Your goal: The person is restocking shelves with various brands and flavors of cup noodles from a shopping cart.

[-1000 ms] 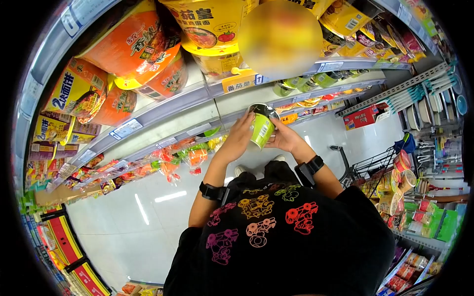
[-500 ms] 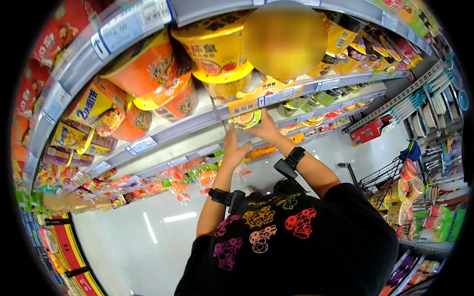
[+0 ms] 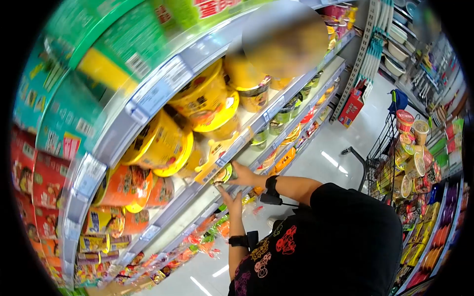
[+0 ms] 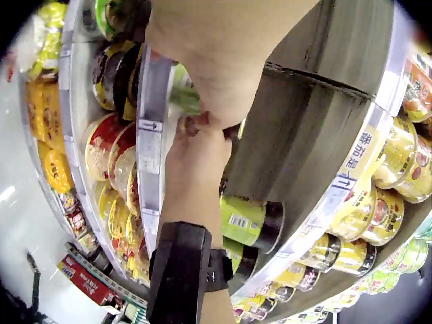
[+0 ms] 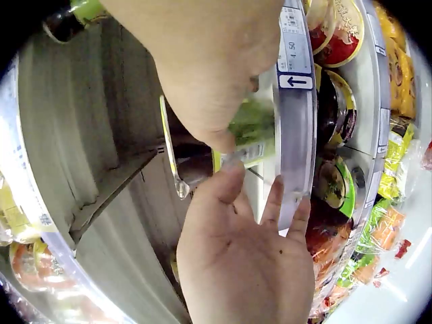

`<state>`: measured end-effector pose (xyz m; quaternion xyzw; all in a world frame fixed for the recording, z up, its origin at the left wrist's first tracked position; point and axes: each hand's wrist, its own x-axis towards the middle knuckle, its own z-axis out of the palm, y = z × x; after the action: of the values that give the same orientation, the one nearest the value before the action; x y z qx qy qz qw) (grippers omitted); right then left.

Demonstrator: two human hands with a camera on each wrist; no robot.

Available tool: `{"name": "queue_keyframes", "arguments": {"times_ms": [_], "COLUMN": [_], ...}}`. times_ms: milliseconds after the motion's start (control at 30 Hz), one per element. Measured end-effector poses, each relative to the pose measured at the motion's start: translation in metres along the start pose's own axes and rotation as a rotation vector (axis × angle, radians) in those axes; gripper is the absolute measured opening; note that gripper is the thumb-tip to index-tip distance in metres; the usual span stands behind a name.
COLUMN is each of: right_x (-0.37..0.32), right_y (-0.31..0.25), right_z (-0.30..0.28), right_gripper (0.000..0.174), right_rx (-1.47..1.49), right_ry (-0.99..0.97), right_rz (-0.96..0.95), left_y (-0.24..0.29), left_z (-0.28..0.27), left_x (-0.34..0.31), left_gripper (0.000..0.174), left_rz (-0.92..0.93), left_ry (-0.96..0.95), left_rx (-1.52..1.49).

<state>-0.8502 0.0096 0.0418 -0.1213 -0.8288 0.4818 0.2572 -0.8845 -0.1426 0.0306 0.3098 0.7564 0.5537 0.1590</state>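
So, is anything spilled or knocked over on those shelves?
Nothing looks spilled or broken. The round yellow noodle bowls lean on their edges, but the whole row does. The green paper cup being handled looks whole too.

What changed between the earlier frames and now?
The green noodle cup went from in front of the body up to the price rail. The right hand still holds it; the left hand has released its grip and lies open, fingertips at the cup. The loaded shopping cart stands as before.
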Motion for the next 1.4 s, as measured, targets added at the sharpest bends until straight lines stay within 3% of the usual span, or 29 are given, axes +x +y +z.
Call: {"name": "queue_keyframes", "arguments": {"times_ms": [33, 133, 167, 233, 267, 300, 400, 500, 533, 567, 633, 800, 933, 1067, 1133, 1233, 1267, 1333, 1400], "right_x": [-0.006, -0.028, -0.035, -0.052, -0.061, -0.07, -0.102, -0.116, -0.118, -0.115, -0.101, -0.052, -0.023, -0.006, -0.007, -0.024, -0.032, -0.055, -0.08], "right_y": [0.001, -0.006, -0.02, -0.012, -0.008, -0.004, 0.023, 0.047, 0.055, 0.051, 0.055, 0.018, 0.026, 0.023, 0.017, 0.011, 0.017, 0.004, 0.003], "right_z": [-0.002, -0.019, -0.038, -0.06, -0.071, -0.083, -0.125, -0.183, -0.206, -0.232, -0.266, -0.323, -0.314, -0.303, -0.299, -0.291, -0.283, -0.28, -0.278], "right_gripper": [0.092, 0.087, 0.081, 0.075, 0.073, 0.059, 0.048, 0.035, 0.035, 0.036, 0.048, 0.08, 0.093, 0.098, 0.098, 0.098, 0.1, 0.102, 0.103], "right_rx": [-0.027, -0.112, 0.0, -0.012, -0.016, 0.079, 0.056, -0.026, 0.063, 0.153, -0.012, -0.038, -0.049, -0.004, 0.058, 0.113, 0.186, 0.209, 0.14], "right_ry": [-0.03, 0.027, -0.014, -0.027, -0.036, 0.026, 0.107, 0.309, 0.337, 0.365, 0.493, 0.423, 0.372, 0.361, 0.434, 0.506, 0.531, 0.606, 0.712], "right_rz": [0.046, -0.077, -0.028, 0.01, 0.028, 0.063, 0.114, 0.105, 0.146, 0.188, 0.195, -0.009, 0.018, 0.064, 0.049, 0.056, 0.113, 0.149, 0.158], "left_y": [0.01, 0.01, 0.006, -0.007, -0.001, 0.005, 0.034, 0.055, 0.054, 0.079, 0.131, 0.192, 0.187, 0.194, 0.187, 0.178, 0.171, 0.178, 0.193], "left_z": [0.009, 0.034, 0.043, 0.062, 0.072, 0.088, 0.134, 0.184, 0.197, 0.209, 0.225, 0.243, 0.245, 0.236, 0.231, 0.222, 0.222, 0.223, 0.227], "left_x": [-0.004, -0.02, -0.024, -0.028, -0.03, -0.035, -0.035, -0.026, -0.016, -0.008, 0.012, 0.05, 0.078, 0.086, 0.084, 0.073, 0.067, 0.046, 0.029], "left_gripper": [0.088, 0.077, 0.074, 0.067, 0.064, 0.056, 0.054, 0.051, 0.052, 0.054, 0.059, 0.07, 0.069, 0.072, 0.075, 0.089, 0.089, 0.089, 0.089], "left_rz": [-0.052, -0.19, -0.228, -0.275, -0.299, -0.31, -0.406, -0.278, -0.116, -0.124, -0.066, 0.072, 0.106, 0.074, 0.05, 0.154, 0.218, 0.166, 0.28], "left_ry": [0.086, 0.317, 0.39, 0.36, 0.348, 0.361, 0.266, 0.128, 0.101, 0.098, 0.038, 0.006, -0.05, -0.242, -0.252, -0.352, -0.359, -0.368, -0.478], "left_rx": [-0.08, -0.152, -0.145, -0.212, -0.243, -0.188, -0.182, -0.277, -0.125, -0.189, -0.232, -0.343, -0.441, -0.516, -0.429, -0.319, -0.237, -0.096, -0.076]}}
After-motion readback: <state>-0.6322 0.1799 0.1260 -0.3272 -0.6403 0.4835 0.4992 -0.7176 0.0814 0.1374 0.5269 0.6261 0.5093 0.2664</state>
